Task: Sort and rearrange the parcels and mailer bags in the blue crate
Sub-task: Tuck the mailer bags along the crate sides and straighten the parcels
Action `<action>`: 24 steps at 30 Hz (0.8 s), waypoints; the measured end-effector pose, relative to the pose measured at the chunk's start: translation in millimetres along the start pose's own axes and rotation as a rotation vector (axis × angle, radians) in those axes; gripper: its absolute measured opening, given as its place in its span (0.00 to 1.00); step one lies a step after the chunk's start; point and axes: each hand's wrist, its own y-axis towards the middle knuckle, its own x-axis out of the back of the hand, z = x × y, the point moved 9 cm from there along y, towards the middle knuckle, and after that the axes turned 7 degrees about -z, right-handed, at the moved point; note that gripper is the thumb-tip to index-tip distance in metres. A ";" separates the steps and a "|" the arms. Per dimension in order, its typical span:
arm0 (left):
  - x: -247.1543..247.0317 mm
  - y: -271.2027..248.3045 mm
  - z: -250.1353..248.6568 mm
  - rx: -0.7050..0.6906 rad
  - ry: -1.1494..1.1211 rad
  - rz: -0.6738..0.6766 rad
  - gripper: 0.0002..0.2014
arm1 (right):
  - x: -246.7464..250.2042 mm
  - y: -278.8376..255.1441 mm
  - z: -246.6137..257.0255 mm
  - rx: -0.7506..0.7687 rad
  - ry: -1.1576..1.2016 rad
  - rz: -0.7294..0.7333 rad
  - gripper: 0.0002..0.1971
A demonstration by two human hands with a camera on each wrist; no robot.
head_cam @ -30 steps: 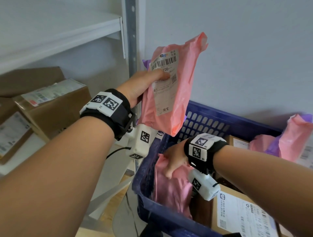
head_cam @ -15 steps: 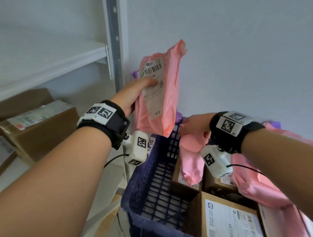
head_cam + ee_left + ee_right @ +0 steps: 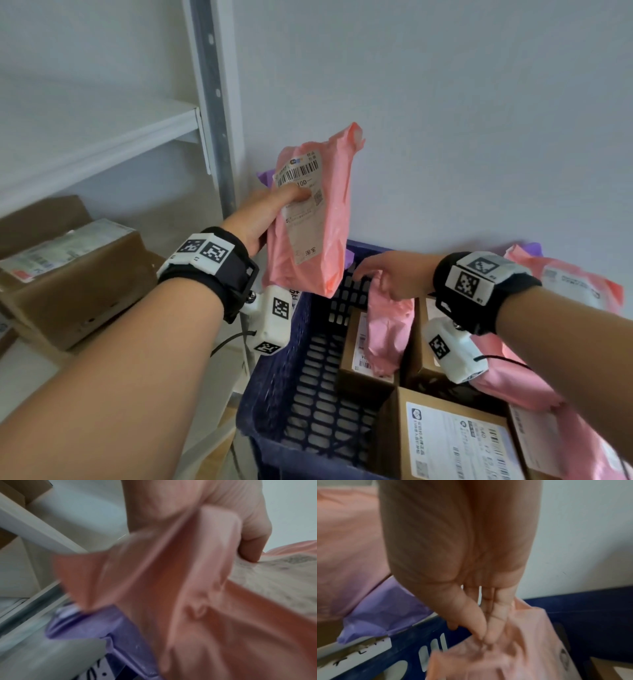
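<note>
My left hand point(image 3: 294, 199) holds a pink mailer bag point(image 3: 318, 240) upright above the far left corner of the blue crate point(image 3: 308, 383), thumb on its white label. In the left wrist view the thumb point(image 3: 250, 545) presses that pink mailer bag point(image 3: 188, 601). My right hand point(image 3: 380, 278) pinches the top of a second pink mailer bag point(image 3: 388, 329), which hangs inside the crate against a small cardboard box point(image 3: 356, 356). The right wrist view shows the fingertips point(image 3: 485, 638) pinched on this second bag point(image 3: 513, 658) near the crate's far rim point(image 3: 582, 605).
A labelled box point(image 3: 455, 442) lies in the crate's near part, with more pink bags point(image 3: 579, 284) on the right. A purple bag point(image 3: 382, 615) sits behind the far rim. A metal shelf post point(image 3: 215, 113) and shelved brown boxes point(image 3: 75, 274) stand to the left, a wall behind.
My right hand has lifted the second pink bag out of the crate's near left corner and carried it to the far side. The left hand keeps its bag raised.
</note>
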 end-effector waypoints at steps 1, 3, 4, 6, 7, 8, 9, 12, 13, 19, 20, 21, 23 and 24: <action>-0.2 -0.4 1.8 0.005 0.003 0.001 0.08 | 5.8 -1.4 -2.2 -0.012 0.050 -0.036 0.34; 0.2 -0.5 5.0 0.015 0.005 -0.003 0.08 | 12.4 -3.1 -8.2 -0.015 0.089 -0.092 0.34; 1.1 -0.5 5.5 0.019 0.004 -0.011 0.08 | 9.7 -4.2 -10.7 -0.016 0.041 -0.068 0.34; 2.0 -0.3 5.2 0.026 0.001 -0.020 0.07 | -4.4 -6.6 -15.9 -0.010 -0.108 0.003 0.33; 2.3 0.5 5.1 0.030 -0.002 -0.023 0.07 | -12.7 -6.2 -17.4 0.001 -0.179 0.030 0.33; 1.7 1.2 5.1 0.033 -0.005 -0.024 0.07 | -19.9 -5.1 -18.6 0.017 -0.232 0.041 0.33; 0.9 1.7 5.2 0.035 -0.006 -0.024 0.07 | -24.4 -3.8 -18.4 0.033 -0.278 0.039 0.35; -2.5 3.8 8.4 0.040 -0.002 -0.017 0.08 | -20.2 0.0 -14.6 0.065 -0.321 -0.033 0.39; -4.3 4.5 9.4 0.042 0.000 -0.010 0.09 | -13.7 0.0 -13.9 0.067 -0.302 -0.073 0.39; -8.6 7.5 11.7 0.038 0.005 0.008 0.12 | -6.9 3.4 -9.7 0.078 -0.355 -0.188 0.20; -9.0 7.6 11.4 0.035 0.010 0.012 0.13 | -14.5 4.4 -8.0 0.089 -0.337 -0.156 0.20; -9.3 7.7 11.2 0.034 0.013 0.014 0.14 | -21.6 6.0 -7.8 0.097 -0.317 -0.127 0.22; -8.2 8.2 11.2 0.034 0.019 0.010 0.14 | -29.7 8.0 -7.5 0.099 -0.295 -0.065 0.29; -7.5 8.4 11.8 0.034 0.023 0.007 0.15 | -32.7 7.6 -7.2 0.096 -0.286 -0.020 0.35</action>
